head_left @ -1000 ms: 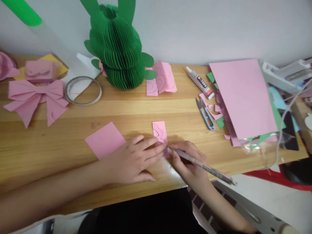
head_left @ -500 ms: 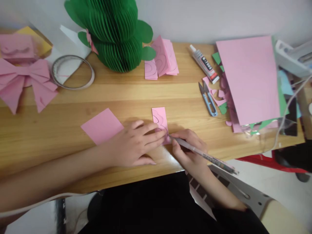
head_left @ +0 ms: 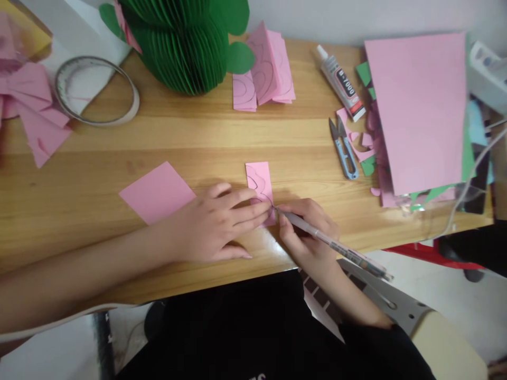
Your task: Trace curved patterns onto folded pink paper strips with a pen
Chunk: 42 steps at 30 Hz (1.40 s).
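A small pink paper strip (head_left: 259, 177) with curved dark lines drawn on it lies near the table's front edge. My left hand (head_left: 222, 224) rests flat across its lower part, fingers stretched out and covering some of the lines. Between the fingers of my right hand (head_left: 311, 232) is a slim pen (head_left: 336, 245), its tip touching the strip's right edge where a curve ends. Partly under my left wrist lies a plain pink paper square (head_left: 156, 192).
Snips (head_left: 344, 150) and a glue tube (head_left: 343, 84) lie right of centre, beside paper scraps and a pink sheet stack (head_left: 420, 116). Behind stand folded pink papers (head_left: 263, 68) and a green honeycomb paper shape (head_left: 182, 53). A tape roll (head_left: 132, 100) and pink bow (head_left: 39, 105) sit left.
The camera view has shifted, so the things at the back sit higher in the picture. Both hands keep nearly the same pose, with the pen tip still at the strip's right edge.
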Tool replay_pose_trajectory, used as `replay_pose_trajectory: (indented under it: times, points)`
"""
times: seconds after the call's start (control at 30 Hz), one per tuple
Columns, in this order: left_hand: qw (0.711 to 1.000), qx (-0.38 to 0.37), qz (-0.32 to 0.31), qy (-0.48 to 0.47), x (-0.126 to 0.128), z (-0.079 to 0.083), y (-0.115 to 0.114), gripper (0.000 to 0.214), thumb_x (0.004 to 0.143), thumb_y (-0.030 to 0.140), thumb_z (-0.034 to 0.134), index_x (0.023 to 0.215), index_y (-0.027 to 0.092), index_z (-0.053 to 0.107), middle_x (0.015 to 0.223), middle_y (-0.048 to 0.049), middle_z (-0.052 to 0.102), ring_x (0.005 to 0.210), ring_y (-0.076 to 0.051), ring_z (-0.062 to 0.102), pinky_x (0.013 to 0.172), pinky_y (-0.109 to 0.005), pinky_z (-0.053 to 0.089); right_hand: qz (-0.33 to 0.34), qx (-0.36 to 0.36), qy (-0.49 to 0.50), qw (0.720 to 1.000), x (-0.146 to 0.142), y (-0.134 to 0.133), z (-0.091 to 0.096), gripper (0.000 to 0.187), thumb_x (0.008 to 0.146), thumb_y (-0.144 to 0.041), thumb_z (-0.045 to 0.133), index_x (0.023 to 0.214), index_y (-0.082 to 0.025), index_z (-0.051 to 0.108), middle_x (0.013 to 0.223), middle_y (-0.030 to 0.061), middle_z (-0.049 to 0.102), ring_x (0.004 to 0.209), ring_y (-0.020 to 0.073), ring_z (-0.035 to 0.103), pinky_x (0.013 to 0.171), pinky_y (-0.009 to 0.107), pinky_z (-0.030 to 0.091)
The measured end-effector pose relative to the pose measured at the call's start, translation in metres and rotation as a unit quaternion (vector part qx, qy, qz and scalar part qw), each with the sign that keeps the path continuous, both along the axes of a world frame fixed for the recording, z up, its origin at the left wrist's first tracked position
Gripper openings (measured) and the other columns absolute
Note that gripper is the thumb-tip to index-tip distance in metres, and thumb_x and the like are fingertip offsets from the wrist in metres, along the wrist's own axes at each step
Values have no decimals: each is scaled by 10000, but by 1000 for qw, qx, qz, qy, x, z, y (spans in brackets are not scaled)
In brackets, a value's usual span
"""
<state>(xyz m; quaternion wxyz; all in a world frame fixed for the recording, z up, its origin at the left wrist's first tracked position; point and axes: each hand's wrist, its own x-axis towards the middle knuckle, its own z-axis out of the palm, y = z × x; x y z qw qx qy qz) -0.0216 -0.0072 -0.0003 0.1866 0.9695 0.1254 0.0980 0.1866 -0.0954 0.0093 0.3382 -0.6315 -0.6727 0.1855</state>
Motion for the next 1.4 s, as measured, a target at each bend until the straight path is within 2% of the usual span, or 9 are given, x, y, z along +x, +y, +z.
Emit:
replay_pose_trajectory:
  times: [0.37,0.57,0.7,0.8,1.0,1.13,1.3,1.4]
  points:
    - [1000,21,-7,5,1,1,2,502,1059,487,286,1321,185,590,1414,-45,604,1290,-269,482,962,-424,351,13,-3,4,1000,2,-3,2,79,886,-168,611,939,-208,652,817,30,704,736,180,674,640,336,541]
    - [999,31,-21,3,1,-2,4,460,996,525,450,1328,244,599,1412,-43,604,1283,-300,495,921,-436,370,9,3,5,1000,0,-4,0,85,889,-164,607,937,-217,654,805,23,698,731,174,666,650,335,547]
    - [997,67,-24,14,1,-1,3,481,1033,507,358,1330,199,578,1438,-45,582,1295,-283,480,917,-435,377,-3,20,3,1000,-1,-3,-2,98,897,-157,613,970,-212,649,838,33,704,767,176,674,674,336,557]
    - [998,65,-21,10,1,0,3,474,1053,471,322,1317,167,573,1426,-45,591,1286,-274,483,929,-427,375,1,17,4,1000,-1,-3,-2,111,899,-151,607,980,-216,648,859,35,707,792,179,680,690,341,560]
    - [999,37,-20,-4,1,0,4,471,1033,487,385,1321,174,587,1392,-56,617,1275,-286,500,964,-426,367,7,12,9,1000,-1,-5,1,83,884,-153,608,926,-208,655,804,28,692,731,170,656,659,332,549]
    - [1000,8,-5,2,1,1,2,446,1049,457,362,1310,173,587,1391,-49,617,1288,-279,487,1001,-423,343,16,-4,11,1000,-2,-6,3,92,875,-149,607,921,-212,656,799,30,698,735,181,673,661,341,550]
    - [998,57,-24,3,1,1,3,459,1039,464,379,1304,155,591,1383,-61,622,1265,-284,507,960,-422,348,16,-5,15,1000,-2,-7,2,98,877,-161,607,930,-228,655,810,24,702,737,181,672,665,345,551]
    - [998,59,-24,13,1,1,4,463,1031,473,387,1318,167,582,1401,-55,610,1278,-281,507,971,-420,348,6,-4,25,1000,-2,-6,0,93,888,-169,610,944,-226,656,812,26,694,737,173,658,662,336,550]
